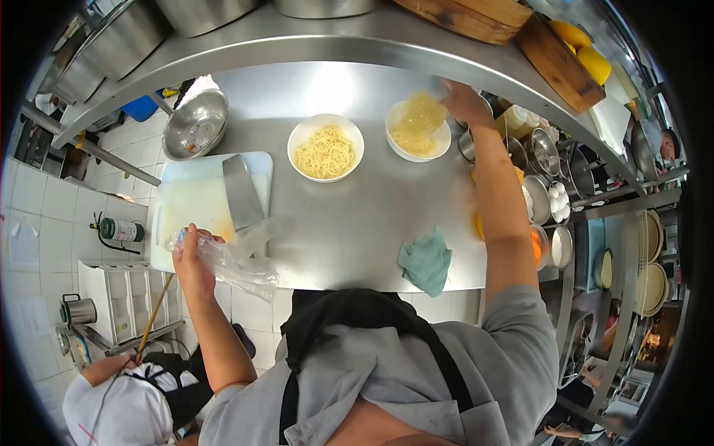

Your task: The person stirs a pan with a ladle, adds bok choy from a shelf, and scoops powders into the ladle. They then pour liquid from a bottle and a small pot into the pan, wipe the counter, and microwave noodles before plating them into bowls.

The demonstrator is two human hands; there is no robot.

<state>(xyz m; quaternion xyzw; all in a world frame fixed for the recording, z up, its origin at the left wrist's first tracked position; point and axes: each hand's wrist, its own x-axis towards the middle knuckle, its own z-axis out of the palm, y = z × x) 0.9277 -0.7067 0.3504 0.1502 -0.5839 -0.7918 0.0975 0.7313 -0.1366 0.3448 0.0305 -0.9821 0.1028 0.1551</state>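
My left hand (195,260) is closed around a crumpled clear plastic bag (238,267), at the front edge of the cutting board (171,186). A cleaver (242,192) lies flat on that board. Over the right-hand white bowl (401,152), my right hand (465,104) grips a clump of yellow noodles (422,113), blurred by motion. The clump hangs down to more noodles in the bowl, and some fingers are hidden. A second white bowl (295,135), to its left, holds a nest of noodles (325,154).
A metal mixing bowl (195,123) stands behind the board. A teal cloth (426,260) lies near the counter's front edge. Metal containers (545,152) and eggs (558,202) line the right side. A steel shelf (312,48) crosses overhead. Another person (123,405) is at lower left.
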